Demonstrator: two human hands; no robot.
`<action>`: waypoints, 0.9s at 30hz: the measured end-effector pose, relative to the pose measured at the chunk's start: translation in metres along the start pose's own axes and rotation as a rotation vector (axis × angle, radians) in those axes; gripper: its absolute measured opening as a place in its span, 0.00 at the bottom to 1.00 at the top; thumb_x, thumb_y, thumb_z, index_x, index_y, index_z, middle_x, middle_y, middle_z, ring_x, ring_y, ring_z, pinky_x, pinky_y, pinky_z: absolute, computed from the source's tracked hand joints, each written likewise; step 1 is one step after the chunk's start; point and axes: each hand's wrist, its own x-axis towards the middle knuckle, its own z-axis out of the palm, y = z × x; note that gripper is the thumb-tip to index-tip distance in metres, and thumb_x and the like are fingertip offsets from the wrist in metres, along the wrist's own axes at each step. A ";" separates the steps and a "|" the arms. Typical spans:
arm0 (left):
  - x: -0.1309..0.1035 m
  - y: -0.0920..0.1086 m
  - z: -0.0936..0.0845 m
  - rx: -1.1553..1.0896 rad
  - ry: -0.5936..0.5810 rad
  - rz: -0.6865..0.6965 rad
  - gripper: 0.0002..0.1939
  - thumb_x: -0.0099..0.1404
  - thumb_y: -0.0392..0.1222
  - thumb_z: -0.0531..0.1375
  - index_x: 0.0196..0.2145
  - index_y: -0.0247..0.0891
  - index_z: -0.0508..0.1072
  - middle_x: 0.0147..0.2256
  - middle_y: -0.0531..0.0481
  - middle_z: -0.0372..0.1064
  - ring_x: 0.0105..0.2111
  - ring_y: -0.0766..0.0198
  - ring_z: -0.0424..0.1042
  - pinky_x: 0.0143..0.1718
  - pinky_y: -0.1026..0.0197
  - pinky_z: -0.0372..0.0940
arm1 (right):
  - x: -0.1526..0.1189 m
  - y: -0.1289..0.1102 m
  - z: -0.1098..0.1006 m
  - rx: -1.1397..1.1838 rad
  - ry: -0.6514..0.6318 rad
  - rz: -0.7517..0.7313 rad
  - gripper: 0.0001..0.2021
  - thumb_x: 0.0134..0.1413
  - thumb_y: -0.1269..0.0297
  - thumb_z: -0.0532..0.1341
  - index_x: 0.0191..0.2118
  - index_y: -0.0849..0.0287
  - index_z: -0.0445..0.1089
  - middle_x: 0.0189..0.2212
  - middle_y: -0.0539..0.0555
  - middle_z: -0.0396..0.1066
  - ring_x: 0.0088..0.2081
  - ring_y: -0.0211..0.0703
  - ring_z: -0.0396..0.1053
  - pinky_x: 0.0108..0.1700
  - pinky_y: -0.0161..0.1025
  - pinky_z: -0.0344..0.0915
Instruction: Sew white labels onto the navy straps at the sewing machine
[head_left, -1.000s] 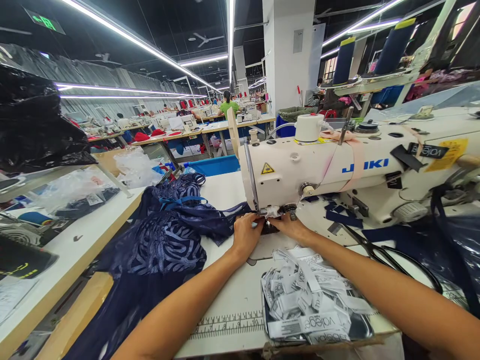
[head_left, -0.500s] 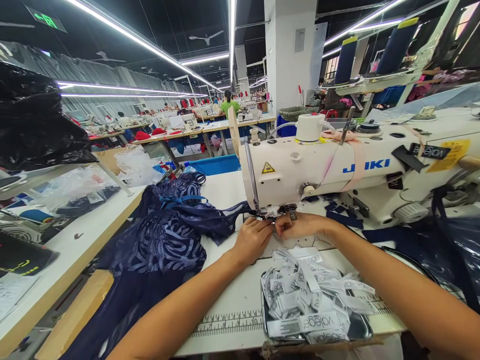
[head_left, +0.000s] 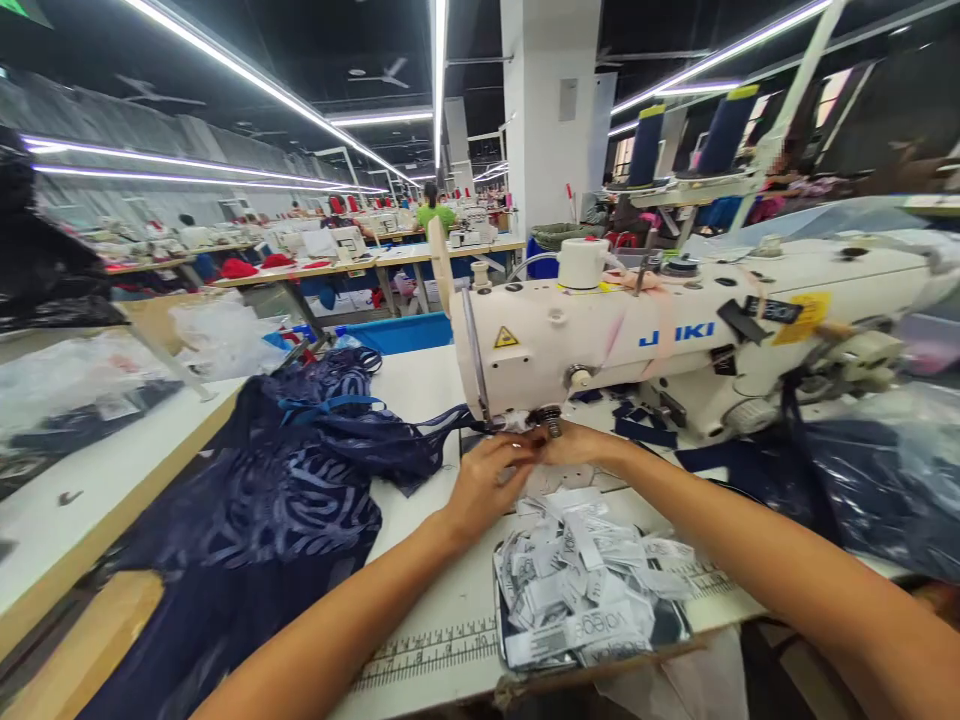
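Under the needle end of a white sewing machine (head_left: 600, 335), my left hand (head_left: 487, 482) has its fingers bent and pinched together. My right hand (head_left: 570, 443) meets its fingertips there, its own fingers curled and partly behind the presser area. What either hand pinches is too small to make out. A navy patterned garment (head_left: 300, 500) lies to the left, with a sheer strip of it running to the needle area. In front of my hands, a tray (head_left: 501, 640) holds a heap of white printed labels (head_left: 592, 580).
Navy fabric pieces (head_left: 645, 430) lie behind my right forearm. Plastic-wrapped navy material (head_left: 877, 490) is at the right. A side table (head_left: 150, 460) with a black bag (head_left: 52, 250) above it stands at the left. A person in green (head_left: 435, 212) is farther back.
The view has turned, so the scene sits farther left. My left hand's fingers are raised and more bent, with a gap under them. My right hand stays by the needle.
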 end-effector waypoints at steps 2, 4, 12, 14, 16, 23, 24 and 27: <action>0.001 -0.010 0.000 0.058 -0.075 -0.081 0.09 0.60 0.34 0.54 0.38 0.36 0.71 0.36 0.46 0.72 0.32 0.65 0.71 0.35 0.63 0.66 | -0.007 -0.001 -0.009 -0.036 -0.013 0.056 0.04 0.38 0.71 0.58 0.19 0.60 0.63 0.16 0.44 0.58 0.22 0.34 0.56 0.26 0.32 0.56; 0.001 -0.018 0.002 0.142 -0.138 -0.054 0.08 0.60 0.33 0.53 0.35 0.37 0.72 0.33 0.48 0.72 0.31 0.64 0.71 0.34 0.62 0.66 | -0.016 -0.001 -0.019 -0.098 -0.007 0.110 0.05 0.39 0.69 0.60 0.19 0.60 0.64 0.15 0.43 0.57 0.21 0.33 0.55 0.25 0.31 0.55; 0.003 -0.016 -0.001 0.379 -0.045 0.197 0.13 0.64 0.35 0.48 0.29 0.37 0.71 0.26 0.50 0.71 0.25 0.66 0.68 0.30 0.61 0.58 | -0.102 0.010 -0.056 -0.456 0.390 0.293 0.07 0.48 0.70 0.53 0.22 0.60 0.62 0.21 0.50 0.61 0.26 0.38 0.60 0.30 0.35 0.52; 0.002 -0.012 -0.001 0.394 -0.010 0.225 0.13 0.64 0.35 0.48 0.28 0.36 0.71 0.25 0.50 0.71 0.26 0.65 0.67 0.30 0.60 0.56 | -0.131 0.009 -0.052 -0.683 0.345 0.383 0.07 0.50 0.70 0.52 0.24 0.60 0.63 0.24 0.52 0.65 0.28 0.41 0.63 0.30 0.35 0.52; 0.002 -0.007 -0.001 0.394 0.032 0.220 0.12 0.63 0.36 0.50 0.27 0.37 0.71 0.24 0.51 0.71 0.28 0.63 0.67 0.32 0.58 0.55 | -0.155 0.008 -0.042 -0.842 0.247 0.512 0.05 0.50 0.68 0.53 0.27 0.60 0.64 0.28 0.56 0.68 0.30 0.45 0.66 0.30 0.36 0.53; -0.004 0.000 0.007 0.132 0.057 -0.163 0.06 0.56 0.33 0.56 0.26 0.38 0.72 0.22 0.55 0.71 0.23 0.68 0.66 0.35 0.58 0.54 | -0.182 0.037 -0.018 -0.806 0.288 0.538 0.04 0.48 0.66 0.53 0.27 0.58 0.64 0.28 0.55 0.69 0.28 0.45 0.67 0.29 0.38 0.57; -0.005 0.000 0.008 0.097 0.057 -0.235 0.05 0.55 0.33 0.57 0.26 0.38 0.73 0.21 0.56 0.70 0.22 0.69 0.66 0.35 0.59 0.55 | -0.182 0.043 -0.018 -0.744 0.310 0.503 0.04 0.47 0.65 0.54 0.26 0.57 0.63 0.25 0.54 0.68 0.26 0.44 0.65 0.29 0.38 0.57; -0.006 0.001 0.010 0.010 0.080 -0.396 0.04 0.53 0.33 0.58 0.24 0.37 0.73 0.17 0.58 0.66 0.19 0.70 0.64 0.35 0.60 0.57 | -0.181 0.053 -0.021 -0.462 0.344 0.449 0.07 0.45 0.60 0.54 0.26 0.57 0.63 0.20 0.50 0.65 0.24 0.42 0.62 0.27 0.38 0.57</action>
